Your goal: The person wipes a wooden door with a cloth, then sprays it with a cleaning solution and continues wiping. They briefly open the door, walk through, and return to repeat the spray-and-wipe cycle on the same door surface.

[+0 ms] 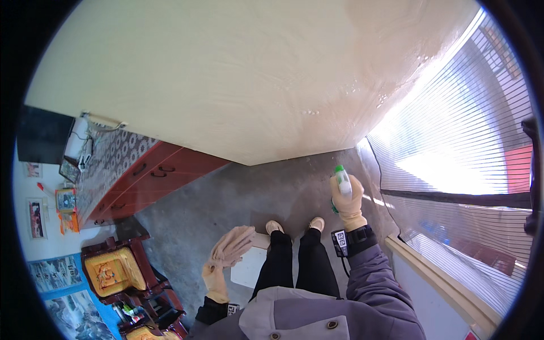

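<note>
My right hand, in a beige glove, is wrapped around a spray bottle with a white head and green nozzle. The nozzle points towards a tall cream wall-like surface; the fingers hide most of the bottle. Wet streaks and white droplets show on the surface's right side. Lower down on the left, my left hand, also gloved, grips a bunched beige cloth. Both hands are apart from the cream surface.
Striped translucent door curtains hang at the right. A red cabinet with dark handles stands left, near carved wooden chairs with yellow cushions. A low white-topped stool-like object sits beside my legs on the grey floor.
</note>
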The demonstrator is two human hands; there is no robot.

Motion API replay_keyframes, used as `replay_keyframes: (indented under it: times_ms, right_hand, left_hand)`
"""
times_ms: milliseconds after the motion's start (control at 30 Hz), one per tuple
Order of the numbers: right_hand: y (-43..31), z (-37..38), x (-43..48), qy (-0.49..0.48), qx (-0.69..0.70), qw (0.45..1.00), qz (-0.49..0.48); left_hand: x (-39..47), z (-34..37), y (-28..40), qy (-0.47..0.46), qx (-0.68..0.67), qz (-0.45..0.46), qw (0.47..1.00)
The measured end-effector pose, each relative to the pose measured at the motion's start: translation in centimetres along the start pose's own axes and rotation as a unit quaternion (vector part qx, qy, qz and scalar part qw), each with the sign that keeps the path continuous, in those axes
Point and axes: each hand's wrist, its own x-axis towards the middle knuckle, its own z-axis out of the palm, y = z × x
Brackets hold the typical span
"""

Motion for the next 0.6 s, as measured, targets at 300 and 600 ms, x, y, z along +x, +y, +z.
replay_keyframes:
  times_ms: [300,600]
  right_hand:
    - [-8.1,-0.3,1.1,0.013,-0.059,0.991,-0.119]
    - [-15.1,7.2,-7.0,-0.119,-0.078,0.971,-0.194]
  left_hand:
    - [1.5,-4.6,3.2,0.027,-0.088,0.042,0.995]
    - [13.2,-11.4,2.8,0.068,-0.196,0.067,0.976]
